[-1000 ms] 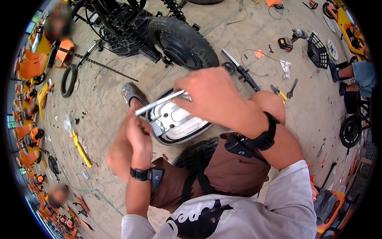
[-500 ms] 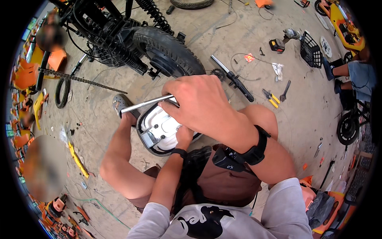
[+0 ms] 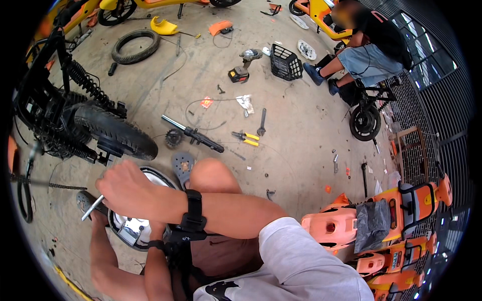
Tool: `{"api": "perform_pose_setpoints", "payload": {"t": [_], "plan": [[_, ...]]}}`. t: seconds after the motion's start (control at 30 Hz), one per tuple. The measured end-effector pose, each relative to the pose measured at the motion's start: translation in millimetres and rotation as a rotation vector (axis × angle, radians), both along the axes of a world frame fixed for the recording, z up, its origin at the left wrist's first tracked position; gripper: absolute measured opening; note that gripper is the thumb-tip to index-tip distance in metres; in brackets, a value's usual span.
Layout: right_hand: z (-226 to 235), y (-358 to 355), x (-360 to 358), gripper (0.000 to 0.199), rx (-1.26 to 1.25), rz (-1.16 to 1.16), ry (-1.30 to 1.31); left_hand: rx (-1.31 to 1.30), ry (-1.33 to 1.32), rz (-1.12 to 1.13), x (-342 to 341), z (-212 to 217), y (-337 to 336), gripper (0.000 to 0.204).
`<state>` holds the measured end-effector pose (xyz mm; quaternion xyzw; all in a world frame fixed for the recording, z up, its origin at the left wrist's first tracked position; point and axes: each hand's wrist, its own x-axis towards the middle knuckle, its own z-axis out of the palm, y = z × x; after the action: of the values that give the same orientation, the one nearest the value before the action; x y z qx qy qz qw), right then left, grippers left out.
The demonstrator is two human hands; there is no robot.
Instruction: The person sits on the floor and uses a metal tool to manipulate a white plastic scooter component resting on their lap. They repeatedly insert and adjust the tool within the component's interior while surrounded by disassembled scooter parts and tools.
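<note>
A bike seat (image 3: 131,230), upside down with a white underside and dark rim, sits between my legs. My right hand (image 3: 123,190) is closed around a silver metal rod (image 3: 92,207) above it. The rod's free end points toward my left foot; its other end is hidden by the hand. Beneath my right forearm, my left hand (image 3: 157,231) reaches onto the seat's underside beside a bolted metal plate. Its fingers are hidden.
A black bike frame with a rear wheel (image 3: 118,130) stands at left. On the floor ahead lie a shock absorber (image 3: 193,134), yellow-handled pliers (image 3: 245,138), an adjustable wrench (image 3: 261,123), a cordless impact driver (image 3: 245,65) and a black basket (image 3: 286,62). A co-worker (image 3: 374,50) sits far right; orange scooters (image 3: 331,226) stand nearby.
My view has turned right, so the floor things appear farther left and the seated co-worker shows more fully. The rod now looks steeper and more of it is covered by my right hand.
</note>
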<state>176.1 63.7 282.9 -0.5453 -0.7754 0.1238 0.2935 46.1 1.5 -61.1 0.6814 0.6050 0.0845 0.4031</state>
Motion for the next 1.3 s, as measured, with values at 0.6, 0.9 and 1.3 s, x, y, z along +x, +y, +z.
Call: {"api": "perform_pose_setpoints", "payload": {"t": [0.6,0.9,1.3], "plan": [[-14.1,1.1,4.2,0.023,-0.192,-0.036,-0.125,0.003,-0.314,0.157,2.1,-14.1,0.8,0.027],[24.5,-5.4,-8.6,0.022,-0.208,0.026,0.09,0.254,-0.169,0.583,-59.7,18.6,-22.4,0.023],[20.7,-2.0,-17.6,0.022,-0.183,0.148,0.009,0.23,0.048,0.864,-102.6,8.4,-25.3,0.023]]}}
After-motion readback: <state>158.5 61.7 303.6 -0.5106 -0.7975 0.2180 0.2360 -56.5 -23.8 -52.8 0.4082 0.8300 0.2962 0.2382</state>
